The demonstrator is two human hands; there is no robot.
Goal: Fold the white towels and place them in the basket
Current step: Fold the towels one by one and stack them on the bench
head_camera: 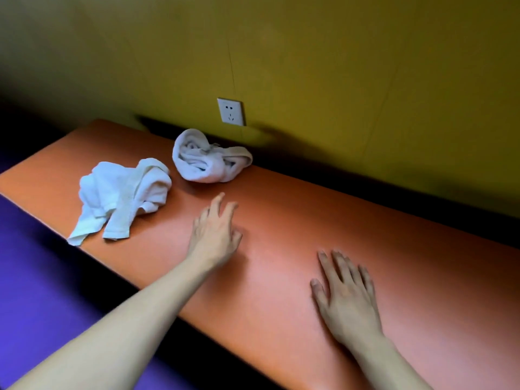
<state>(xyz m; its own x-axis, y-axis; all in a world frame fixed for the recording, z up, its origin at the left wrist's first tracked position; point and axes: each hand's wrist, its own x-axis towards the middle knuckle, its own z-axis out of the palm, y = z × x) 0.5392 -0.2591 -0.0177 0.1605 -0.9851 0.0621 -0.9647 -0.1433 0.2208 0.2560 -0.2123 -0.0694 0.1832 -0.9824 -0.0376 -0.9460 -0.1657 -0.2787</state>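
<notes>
White towels [123,192] still crumpled on table [281,263] | left hand [215,235] reaching, fingers loose, empty | right hand [346,296] flat | next: grab one, spread it

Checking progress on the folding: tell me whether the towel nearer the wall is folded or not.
Not folded. The towel near the wall lies crumpled in a loose heap on the orange table, below the socket; neither hand touches it.

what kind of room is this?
Probably an indoor room, maybe a massage or treatment room: a long orange padded bench against a yellow wall with a socket, and crumpled white towels.
</notes>
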